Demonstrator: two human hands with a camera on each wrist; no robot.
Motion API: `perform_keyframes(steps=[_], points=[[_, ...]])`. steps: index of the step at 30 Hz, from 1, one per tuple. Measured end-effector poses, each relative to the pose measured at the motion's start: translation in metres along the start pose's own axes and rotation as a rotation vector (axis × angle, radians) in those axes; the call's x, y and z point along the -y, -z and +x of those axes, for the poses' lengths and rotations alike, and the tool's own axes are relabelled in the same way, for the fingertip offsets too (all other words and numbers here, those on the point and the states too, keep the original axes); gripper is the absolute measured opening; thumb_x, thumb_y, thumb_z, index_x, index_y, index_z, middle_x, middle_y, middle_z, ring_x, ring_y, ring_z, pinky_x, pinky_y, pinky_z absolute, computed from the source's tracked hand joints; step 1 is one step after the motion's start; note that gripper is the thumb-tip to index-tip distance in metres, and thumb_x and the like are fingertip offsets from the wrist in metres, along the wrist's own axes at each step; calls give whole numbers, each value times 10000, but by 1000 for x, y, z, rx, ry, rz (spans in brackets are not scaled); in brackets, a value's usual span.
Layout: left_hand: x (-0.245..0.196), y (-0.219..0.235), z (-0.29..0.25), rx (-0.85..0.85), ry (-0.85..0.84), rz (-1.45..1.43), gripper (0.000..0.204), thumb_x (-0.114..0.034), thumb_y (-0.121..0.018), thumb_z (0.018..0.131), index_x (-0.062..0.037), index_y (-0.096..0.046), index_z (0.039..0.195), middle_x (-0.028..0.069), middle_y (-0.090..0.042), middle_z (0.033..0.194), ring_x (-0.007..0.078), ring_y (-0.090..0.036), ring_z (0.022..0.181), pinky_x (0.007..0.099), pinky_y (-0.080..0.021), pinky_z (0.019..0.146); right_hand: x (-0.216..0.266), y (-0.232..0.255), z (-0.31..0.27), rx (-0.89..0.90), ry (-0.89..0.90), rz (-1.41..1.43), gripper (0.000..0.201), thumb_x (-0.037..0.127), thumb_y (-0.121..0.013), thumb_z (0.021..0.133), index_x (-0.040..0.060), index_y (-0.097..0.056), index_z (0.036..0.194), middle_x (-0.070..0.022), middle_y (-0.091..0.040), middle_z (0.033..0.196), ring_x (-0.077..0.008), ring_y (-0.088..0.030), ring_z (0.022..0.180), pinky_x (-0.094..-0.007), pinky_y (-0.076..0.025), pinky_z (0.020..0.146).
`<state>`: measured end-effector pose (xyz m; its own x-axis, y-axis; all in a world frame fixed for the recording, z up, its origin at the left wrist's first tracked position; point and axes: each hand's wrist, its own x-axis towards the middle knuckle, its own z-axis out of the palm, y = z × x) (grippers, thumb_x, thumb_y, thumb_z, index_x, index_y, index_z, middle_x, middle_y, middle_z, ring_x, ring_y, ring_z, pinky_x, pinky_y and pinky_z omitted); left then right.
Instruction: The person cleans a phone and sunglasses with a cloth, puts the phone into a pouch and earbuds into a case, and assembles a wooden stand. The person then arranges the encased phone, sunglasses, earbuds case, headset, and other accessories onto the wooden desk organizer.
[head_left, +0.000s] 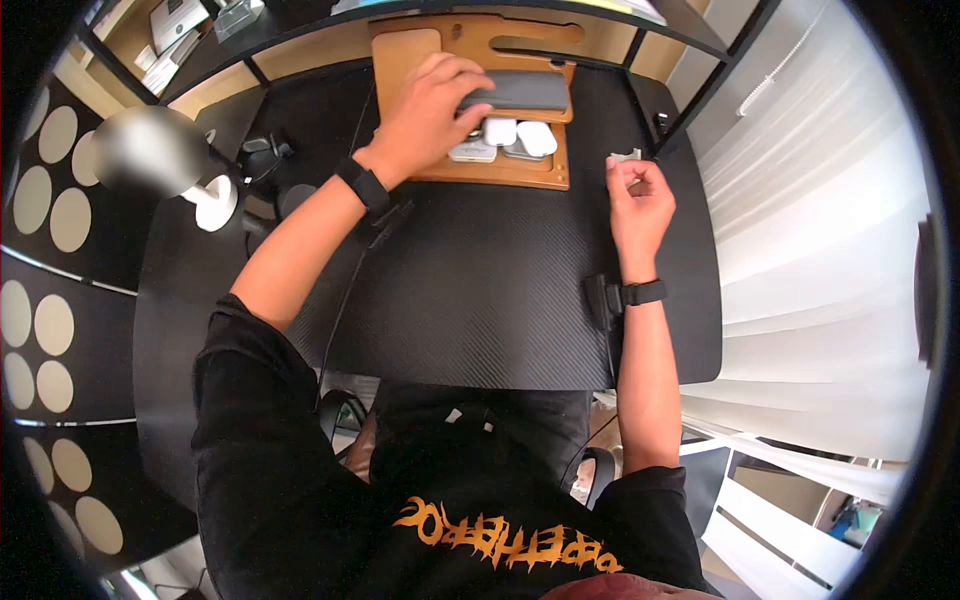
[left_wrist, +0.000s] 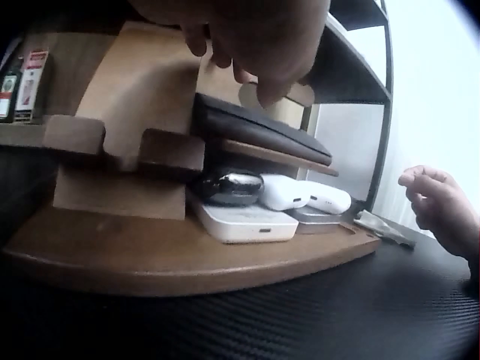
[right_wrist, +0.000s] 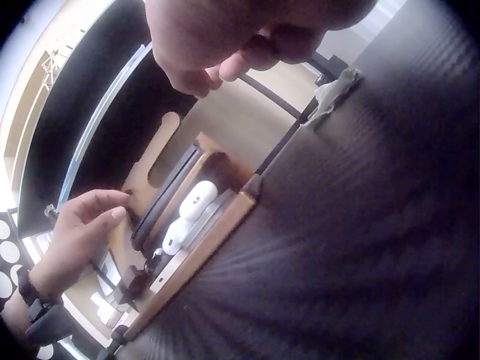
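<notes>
A: Nearest on the black desk (head_left: pixel 460 290)?
B: Right hand (head_left: pixel 643 208), raised. Fingers loosely curled, thumb close to fingertips; nothing seen gripped. Crumpled wrapper (right_wrist: pixel 330 99) lies just beyond, apart from it.
A: Next out?
B: Two rounded white cases (left_wrist: pixel 283 192) (left_wrist: pixel 324 197), set low on the wooden stand (head_left: pixel 490 178); a white square box (left_wrist: pixel 247 223) beside them.
A: And the left hand (head_left: pixel 425 110)?
B: Held over the stand. Thumb and fingers bent, parted, no object seen between them. Dark grey case (head_left: pixel 525 90) is reached at its left end; whether it is touched cannot be told.
A: How is the case laid?
B: Lengthwise on the raised wooden ledge, above the white cases. Long axis runs left to right, far end pointed rightward.
</notes>
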<state>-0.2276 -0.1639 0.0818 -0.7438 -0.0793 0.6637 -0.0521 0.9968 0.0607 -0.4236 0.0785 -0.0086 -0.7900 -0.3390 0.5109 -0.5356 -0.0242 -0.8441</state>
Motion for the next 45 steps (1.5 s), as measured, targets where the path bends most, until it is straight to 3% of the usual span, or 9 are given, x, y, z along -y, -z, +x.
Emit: perform_keyframes(steps=[7,10,12,16,21,31,34,40,45], points=[[-44,54,-76,97,102,-86,238,-161,-779,939,-55,-754,1151,105,-738,1199,334,-664,1162,445,-516,1026,0,1,0,28,-8,-40,371,236,-834,956,-4,-670,726,18,-652,692,-62,-526,612,-243,-428,588],[-32,85,-116,7,364,13,219,-159,-825,899,-64,-796,1094,143,-770,1123,344,-709,1094,438,-564,944,24,2,-7,116,-45,-14,283,242,-770,1016,-10,-767,888,23,-650,675,-45,-537,609,-240,-428,586],[-13,104,-155,2,513,139,334,-228,-842,885,-54,-768,1160,147,-753,1175,353,-689,1127,439,-548,976,37,-3,-13,137,-18,25,240,231,-734,1044,6,-816,1064,21,-665,686,-34,-564,623,-232,-434,582],[9,140,-218,148,921,410,880,-596,-836,832,20,-611,1420,201,-653,1391,384,-630,1260,475,-524,1046,42,-8,-19,209,-101,78,225,226,-766,1022,7,-813,1042,13,-690,708,-33,-581,639,-222,-444,595],[25,152,-242,272,1167,396,1119,-723,-835,746,63,-546,1487,242,-655,1406,390,-626,1308,464,-517,1083,34,-10,-21,353,-129,-21,222,222,-826,978,4,-808,1015,7,-714,748,-29,-597,669,-214,-459,615],[23,153,-241,203,1130,-151,1051,-163,-937,658,24,-450,1571,256,-624,1421,343,-598,1332,426,-456,1160,26,12,5,248,117,-249,276,267,-854,930,56,-813,1105,-51,-767,822,-112,-675,708,-289,-540,689],[26,149,-249,177,1028,-175,1051,-167,-905,614,12,-478,1557,275,-634,1417,340,-640,1295,394,-507,1097,35,36,23,318,50,-658,370,260,-847,854,178,-801,1212,-85,-767,1104,-269,-729,880,-393,-578,826],[7,147,-233,142,937,-318,1013,-94,-886,628,-11,-494,1559,228,-620,1454,324,-585,1355,418,-452,1153,-14,69,29,465,247,-720,308,176,-832,823,119,-804,1125,-126,-724,1179,-326,-693,1021,-427,-557,929],[-37,126,-206,115,1078,-1259,851,-16,-849,780,10,-494,1553,130,-634,1411,201,-614,1240,316,-523,995,-8,60,20,470,269,-843,166,172,-815,828,97,-802,975,-122,-728,1181,-366,-667,1117,-451,-533,1007]])
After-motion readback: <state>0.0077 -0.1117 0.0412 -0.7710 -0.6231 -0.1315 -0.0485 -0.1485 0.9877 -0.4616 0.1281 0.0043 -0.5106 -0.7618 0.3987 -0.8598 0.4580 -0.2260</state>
